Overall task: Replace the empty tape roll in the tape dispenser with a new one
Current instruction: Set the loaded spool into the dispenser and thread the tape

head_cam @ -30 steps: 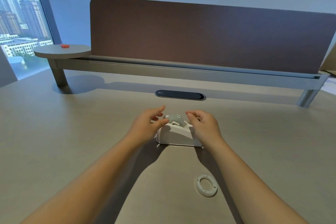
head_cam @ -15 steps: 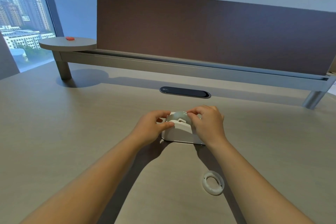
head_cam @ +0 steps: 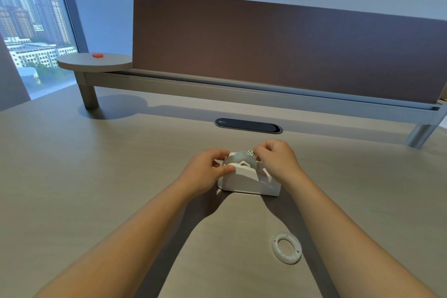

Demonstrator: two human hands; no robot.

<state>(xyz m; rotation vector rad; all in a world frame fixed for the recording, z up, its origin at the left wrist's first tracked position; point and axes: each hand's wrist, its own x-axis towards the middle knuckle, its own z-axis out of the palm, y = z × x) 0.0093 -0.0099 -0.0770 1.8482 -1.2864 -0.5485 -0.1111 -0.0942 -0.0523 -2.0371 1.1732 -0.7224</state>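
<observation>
The tape dispenser (head_cam: 249,180) is sitting on the desk (head_cam: 96,176), just this side of the dark cable slot (head_cam: 248,125), and you are working it from both ends. Your left hand (head_cam: 205,172) is closing thumb and fingers on the dispenser's left end, likely bracing the body so it is not sliding. Your right hand (head_cam: 278,161) is curling over the right side, fingertips pinching at the top of the new tape roll (head_cam: 243,156) seated in the cradle, probably pressing it home or feeling for the tape's free end; which one is too small to tell. The empty ring (head_cam: 287,248) is lying well clear, nearer you than the dispenser, out of the way.
</observation>
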